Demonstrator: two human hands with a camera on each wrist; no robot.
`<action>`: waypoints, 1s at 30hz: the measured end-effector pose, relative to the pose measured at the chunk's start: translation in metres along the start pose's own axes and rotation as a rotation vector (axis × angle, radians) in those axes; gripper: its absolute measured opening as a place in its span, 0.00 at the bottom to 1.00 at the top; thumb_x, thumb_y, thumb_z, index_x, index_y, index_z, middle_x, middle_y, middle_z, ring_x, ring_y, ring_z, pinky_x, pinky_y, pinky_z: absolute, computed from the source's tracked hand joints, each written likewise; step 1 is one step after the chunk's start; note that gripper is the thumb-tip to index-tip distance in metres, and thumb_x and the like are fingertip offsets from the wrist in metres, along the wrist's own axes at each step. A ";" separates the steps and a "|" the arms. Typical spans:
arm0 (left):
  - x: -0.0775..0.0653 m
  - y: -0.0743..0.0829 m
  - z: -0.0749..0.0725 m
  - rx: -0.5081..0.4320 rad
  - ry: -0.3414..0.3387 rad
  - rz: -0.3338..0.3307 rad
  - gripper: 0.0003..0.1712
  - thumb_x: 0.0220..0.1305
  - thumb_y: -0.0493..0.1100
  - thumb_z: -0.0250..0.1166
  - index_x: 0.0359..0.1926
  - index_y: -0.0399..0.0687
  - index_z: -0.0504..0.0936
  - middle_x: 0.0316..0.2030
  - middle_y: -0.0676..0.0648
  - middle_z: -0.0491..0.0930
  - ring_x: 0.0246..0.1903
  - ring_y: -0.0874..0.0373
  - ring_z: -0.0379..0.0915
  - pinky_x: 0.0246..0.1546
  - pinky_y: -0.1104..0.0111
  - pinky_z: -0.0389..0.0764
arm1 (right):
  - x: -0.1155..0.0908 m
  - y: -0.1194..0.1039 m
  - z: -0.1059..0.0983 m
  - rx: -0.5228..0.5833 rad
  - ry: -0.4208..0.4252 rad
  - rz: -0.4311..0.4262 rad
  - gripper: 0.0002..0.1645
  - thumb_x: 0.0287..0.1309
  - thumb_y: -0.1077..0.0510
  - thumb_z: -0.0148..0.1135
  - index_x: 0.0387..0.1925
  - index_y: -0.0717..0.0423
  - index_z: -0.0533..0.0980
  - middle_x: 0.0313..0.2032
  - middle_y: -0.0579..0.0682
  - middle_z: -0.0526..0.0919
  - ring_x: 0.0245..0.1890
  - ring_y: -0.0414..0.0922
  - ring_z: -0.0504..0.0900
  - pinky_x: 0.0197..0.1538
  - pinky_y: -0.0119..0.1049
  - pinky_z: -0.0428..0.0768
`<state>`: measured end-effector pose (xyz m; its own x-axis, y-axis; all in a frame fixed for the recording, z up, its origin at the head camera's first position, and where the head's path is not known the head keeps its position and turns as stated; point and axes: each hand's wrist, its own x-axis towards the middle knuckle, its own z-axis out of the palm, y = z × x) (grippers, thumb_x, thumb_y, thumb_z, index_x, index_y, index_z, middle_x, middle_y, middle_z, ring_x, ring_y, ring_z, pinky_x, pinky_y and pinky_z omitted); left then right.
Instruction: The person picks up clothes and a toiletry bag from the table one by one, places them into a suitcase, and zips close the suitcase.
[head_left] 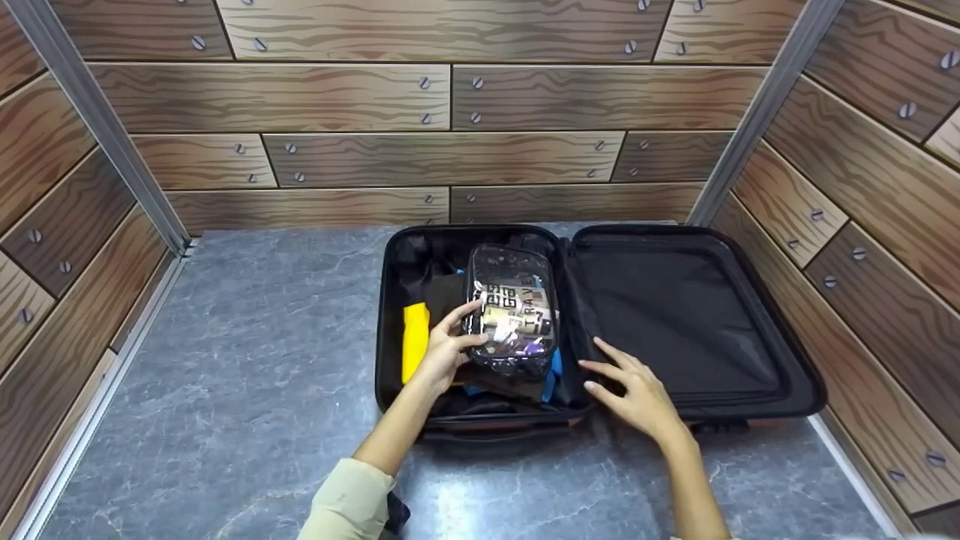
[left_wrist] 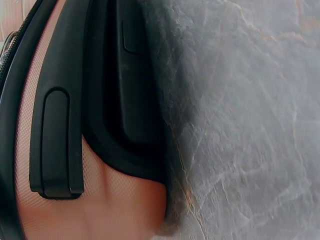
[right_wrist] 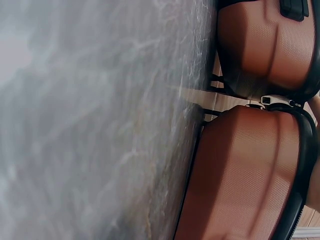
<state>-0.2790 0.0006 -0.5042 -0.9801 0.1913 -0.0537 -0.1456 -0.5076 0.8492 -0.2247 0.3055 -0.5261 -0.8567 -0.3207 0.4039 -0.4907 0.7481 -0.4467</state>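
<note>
In the head view, an opened suitcase (head_left: 697, 409) lies flat, its packed half on the left and its lid half on the right. My left hand (head_left: 444, 352) grips the left side of a clear toiletry bag (head_left: 517, 262) with black trim and "TRAVEL" lettering. Small bottles and packets show through its plastic. The bag is over the packed half, above dark folded clothing (head_left: 446, 292), a yellow item (head_left: 415, 341) and bits of blue fabric (head_left: 552, 379). My right hand (head_left: 637, 394) holds nothing; its fingers are spread over the hinge between the halves.
Grey marbled tabletop (head_left: 247, 375) surrounds the suitcase. Wood-patterned walls (head_left: 360, 97) with metal corner posts stand behind and at both sides. The left wrist view shows the suitcase's black carry handle (left_wrist: 57, 125); the right wrist view shows its orange-brown shell (right_wrist: 240, 170).
</note>
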 end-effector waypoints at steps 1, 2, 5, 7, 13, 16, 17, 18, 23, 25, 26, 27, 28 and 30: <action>0.000 0.000 0.000 0.006 0.001 -0.004 0.32 0.50 0.23 0.61 0.59 0.41 0.71 0.45 0.41 0.73 0.34 0.53 0.75 0.30 0.64 0.80 | 0.000 0.000 0.000 0.002 -0.001 0.001 0.20 0.53 0.48 0.65 0.50 0.40 0.79 0.63 0.45 0.65 0.60 0.49 0.63 0.55 0.56 0.63; 0.000 -0.001 -0.001 0.010 0.003 -0.007 0.32 0.50 0.23 0.61 0.59 0.41 0.72 0.45 0.41 0.73 0.34 0.53 0.75 0.30 0.64 0.80 | 0.000 -0.001 0.000 0.001 -0.003 0.002 0.20 0.53 0.48 0.65 0.50 0.40 0.79 0.63 0.45 0.65 0.60 0.49 0.63 0.55 0.56 0.62; 0.000 -0.002 -0.001 0.024 0.018 -0.024 0.32 0.50 0.23 0.62 0.58 0.41 0.72 0.45 0.41 0.73 0.34 0.53 0.76 0.31 0.64 0.80 | 0.001 -0.002 -0.001 0.010 -0.007 0.006 0.20 0.53 0.47 0.64 0.51 0.39 0.79 0.63 0.45 0.65 0.61 0.49 0.63 0.55 0.56 0.62; 0.000 -0.002 -0.001 0.034 0.030 -0.034 0.32 0.49 0.23 0.62 0.58 0.42 0.73 0.45 0.42 0.73 0.34 0.54 0.76 0.31 0.63 0.80 | 0.001 -0.003 -0.002 0.015 -0.010 0.010 0.21 0.54 0.46 0.63 0.51 0.39 0.79 0.63 0.45 0.65 0.61 0.49 0.63 0.55 0.56 0.62; -0.001 -0.004 -0.001 0.050 0.050 -0.058 0.31 0.49 0.24 0.63 0.57 0.43 0.74 0.44 0.42 0.74 0.33 0.53 0.76 0.30 0.63 0.80 | 0.000 -0.003 -0.001 0.013 -0.010 0.012 0.21 0.54 0.46 0.64 0.50 0.41 0.79 0.63 0.45 0.65 0.60 0.50 0.63 0.55 0.57 0.62; -0.003 -0.005 -0.002 0.069 0.048 -0.050 0.31 0.49 0.24 0.63 0.57 0.43 0.74 0.44 0.42 0.73 0.33 0.53 0.76 0.31 0.62 0.81 | 0.001 -0.003 -0.001 0.018 -0.010 0.012 0.21 0.54 0.45 0.63 0.51 0.40 0.79 0.63 0.45 0.65 0.61 0.49 0.63 0.55 0.57 0.62; -0.003 -0.005 -0.002 0.078 0.049 -0.048 0.31 0.49 0.24 0.63 0.57 0.43 0.73 0.44 0.42 0.73 0.33 0.53 0.76 0.31 0.62 0.81 | 0.001 -0.003 -0.001 0.019 -0.011 0.011 0.21 0.54 0.45 0.63 0.51 0.40 0.79 0.63 0.45 0.65 0.61 0.49 0.63 0.55 0.57 0.62; -0.003 -0.006 -0.002 0.087 0.048 -0.047 0.31 0.50 0.25 0.63 0.58 0.42 0.73 0.44 0.41 0.73 0.33 0.53 0.76 0.31 0.61 0.81 | 0.001 -0.003 -0.001 0.021 -0.011 0.010 0.21 0.54 0.45 0.63 0.51 0.40 0.79 0.63 0.45 0.65 0.61 0.49 0.63 0.55 0.57 0.62; -0.005 -0.006 -0.002 0.139 0.023 -0.040 0.32 0.52 0.27 0.63 0.60 0.41 0.69 0.45 0.41 0.71 0.35 0.53 0.75 0.32 0.62 0.80 | -0.001 -0.003 -0.001 0.024 -0.007 0.004 0.21 0.54 0.45 0.63 0.50 0.41 0.79 0.63 0.46 0.65 0.60 0.50 0.64 0.54 0.57 0.63; -0.007 -0.005 -0.002 0.164 0.002 -0.025 0.32 0.53 0.27 0.62 0.61 0.40 0.68 0.46 0.40 0.71 0.35 0.54 0.75 0.32 0.63 0.80 | 0.000 -0.003 -0.001 0.024 -0.005 0.004 0.21 0.54 0.45 0.63 0.50 0.41 0.79 0.63 0.45 0.66 0.60 0.49 0.64 0.54 0.57 0.63; -0.008 -0.004 -0.001 0.182 -0.010 -0.014 0.32 0.53 0.28 0.61 0.61 0.40 0.67 0.47 0.40 0.71 0.35 0.54 0.75 0.32 0.64 0.79 | 0.000 -0.002 -0.001 0.023 -0.004 0.004 0.21 0.54 0.45 0.63 0.50 0.40 0.79 0.63 0.45 0.66 0.60 0.49 0.64 0.54 0.57 0.63; -0.010 -0.003 0.000 0.201 -0.021 -0.001 0.32 0.54 0.28 0.61 0.61 0.39 0.66 0.48 0.40 0.71 0.36 0.53 0.74 0.32 0.64 0.79 | 0.000 -0.002 -0.001 0.021 -0.003 0.004 0.21 0.54 0.45 0.63 0.50 0.40 0.79 0.63 0.45 0.65 0.60 0.49 0.64 0.55 0.57 0.63; -0.011 -0.002 0.000 0.235 -0.030 0.023 0.31 0.54 0.28 0.61 0.61 0.38 0.66 0.49 0.39 0.70 0.39 0.53 0.73 0.35 0.66 0.78 | 0.000 -0.002 -0.001 0.019 -0.003 0.005 0.21 0.54 0.45 0.63 0.50 0.40 0.79 0.63 0.45 0.65 0.60 0.49 0.63 0.55 0.56 0.63; -0.012 0.000 0.001 0.321 -0.042 0.089 0.31 0.54 0.28 0.60 0.60 0.35 0.66 0.53 0.37 0.70 0.45 0.52 0.70 0.42 0.66 0.74 | 0.000 -0.002 -0.001 0.015 -0.002 0.005 0.21 0.54 0.45 0.63 0.50 0.40 0.79 0.63 0.45 0.65 0.60 0.49 0.63 0.55 0.56 0.63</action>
<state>-0.2671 -0.0007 -0.5024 -0.9796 0.1962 0.0440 -0.0032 -0.2342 0.9722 -0.2240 0.3046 -0.5241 -0.8597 -0.3179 0.3998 -0.4883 0.7410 -0.4609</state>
